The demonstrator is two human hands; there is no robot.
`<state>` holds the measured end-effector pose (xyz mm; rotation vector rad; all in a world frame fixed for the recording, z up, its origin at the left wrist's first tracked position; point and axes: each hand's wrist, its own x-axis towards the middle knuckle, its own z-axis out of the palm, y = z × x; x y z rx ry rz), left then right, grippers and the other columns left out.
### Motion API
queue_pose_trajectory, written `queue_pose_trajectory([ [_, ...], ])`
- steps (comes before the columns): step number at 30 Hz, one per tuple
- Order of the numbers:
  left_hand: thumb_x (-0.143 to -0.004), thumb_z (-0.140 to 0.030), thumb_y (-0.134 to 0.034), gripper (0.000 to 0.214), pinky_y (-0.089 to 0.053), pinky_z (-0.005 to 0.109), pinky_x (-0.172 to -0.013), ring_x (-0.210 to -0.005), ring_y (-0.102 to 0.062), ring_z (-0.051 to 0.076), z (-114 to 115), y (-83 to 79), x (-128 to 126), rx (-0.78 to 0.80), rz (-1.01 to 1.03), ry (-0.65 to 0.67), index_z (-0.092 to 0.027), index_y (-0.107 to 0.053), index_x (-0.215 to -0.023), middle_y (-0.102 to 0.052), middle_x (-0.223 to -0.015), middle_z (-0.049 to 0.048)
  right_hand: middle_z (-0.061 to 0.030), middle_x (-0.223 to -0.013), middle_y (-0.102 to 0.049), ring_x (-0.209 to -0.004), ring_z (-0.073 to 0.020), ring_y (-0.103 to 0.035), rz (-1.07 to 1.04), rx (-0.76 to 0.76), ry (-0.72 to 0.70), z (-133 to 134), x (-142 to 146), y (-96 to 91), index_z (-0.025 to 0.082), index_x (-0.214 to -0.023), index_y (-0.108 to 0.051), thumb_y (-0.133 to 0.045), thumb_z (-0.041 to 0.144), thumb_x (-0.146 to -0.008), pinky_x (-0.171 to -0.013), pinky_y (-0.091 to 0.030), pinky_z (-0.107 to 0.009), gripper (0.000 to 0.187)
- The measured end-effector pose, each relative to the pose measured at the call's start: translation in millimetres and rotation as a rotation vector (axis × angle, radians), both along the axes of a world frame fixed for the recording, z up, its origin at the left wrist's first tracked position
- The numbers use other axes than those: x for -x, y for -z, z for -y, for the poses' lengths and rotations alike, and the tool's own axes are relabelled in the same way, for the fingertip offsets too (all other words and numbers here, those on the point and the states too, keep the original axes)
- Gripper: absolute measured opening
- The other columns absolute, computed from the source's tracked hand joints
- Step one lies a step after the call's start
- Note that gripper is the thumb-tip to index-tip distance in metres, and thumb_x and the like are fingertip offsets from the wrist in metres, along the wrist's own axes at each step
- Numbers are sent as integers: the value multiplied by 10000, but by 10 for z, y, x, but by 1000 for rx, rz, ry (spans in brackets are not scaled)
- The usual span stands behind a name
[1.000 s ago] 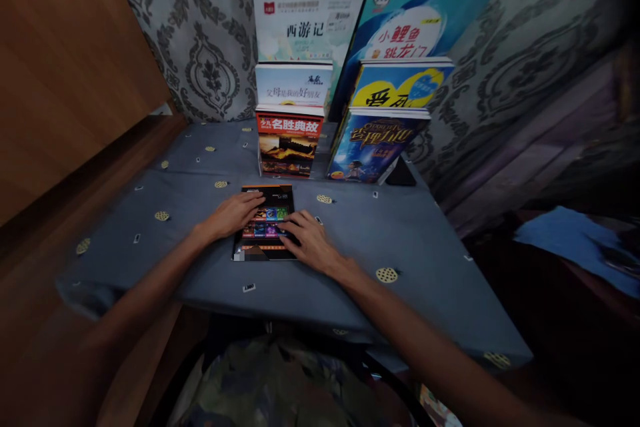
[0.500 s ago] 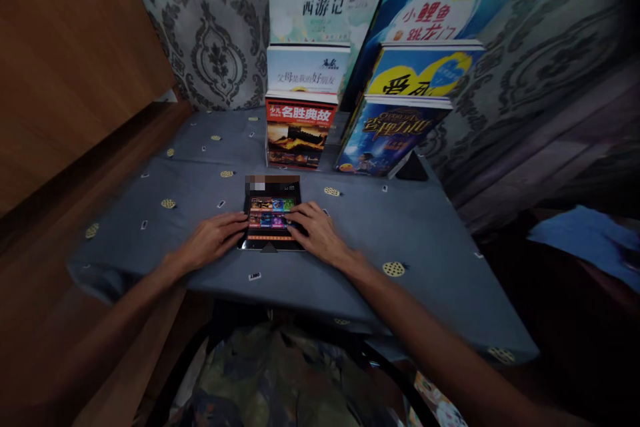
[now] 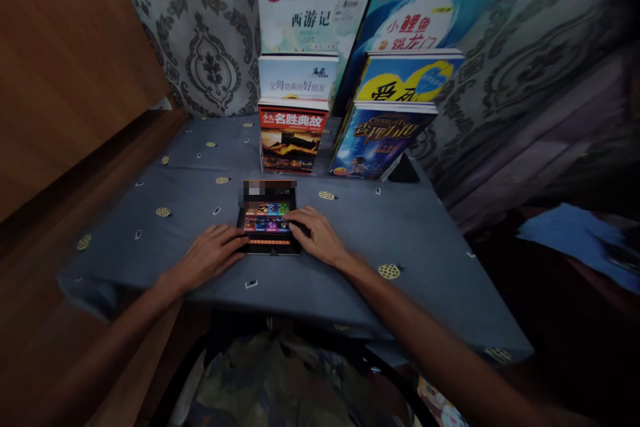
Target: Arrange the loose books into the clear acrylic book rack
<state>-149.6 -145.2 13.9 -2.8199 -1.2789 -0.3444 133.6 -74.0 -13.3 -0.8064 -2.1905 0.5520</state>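
Observation:
A black book lies flat on the cloth-covered table, its upward side showing rows of small coloured pictures and an orange strip. The lower left edge of the book is touched by the fingertips of my left hand, which rests palm down with fingers stretched out. My right hand lies at the right edge, fingers extended over the border and thumb apart from them. Neither hand lifts the book. Part of its top is blurred out.
Behind the book stand two stacked rows of upright books, with a red-topped book front left and a blue book front right. The grey-blue tablecloth has a pineapple print. A wooden panel rises at the left; blue fabric lies right.
My left hand has slid toward me along the book's left edge. The right hand stays at the right edge with little change. The view has tilted up slightly.

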Motion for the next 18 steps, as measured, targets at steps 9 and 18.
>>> queue_pose_trajectory([
  [9, -999, -374, -486, 327, -452, 455, -1068, -1215, -579, 255, -172, 33, -200, -95, -48, 52, -179, -598, -1236, -638, -1270, 113, -87, -1113, -732, -1008, -212, -683, -157, 209, 73, -154, -84, 81, 198, -1156, -689, -502, 223, -925, -902, -533, -385, 299],
  [18, -1033, -415, -389, 391, -457, 441, -1073, -1285, -541, 244, -470, 139, -368, -98, -104, -2, -189, -561, -1300, -615, -1336, 98, -90, -1183, -702, -1115, -224, -642, -176, 150, 76, -178, -116, 60, 220, -1166, -675, -494, 224, -930, -996, -488, -438, 298],
])
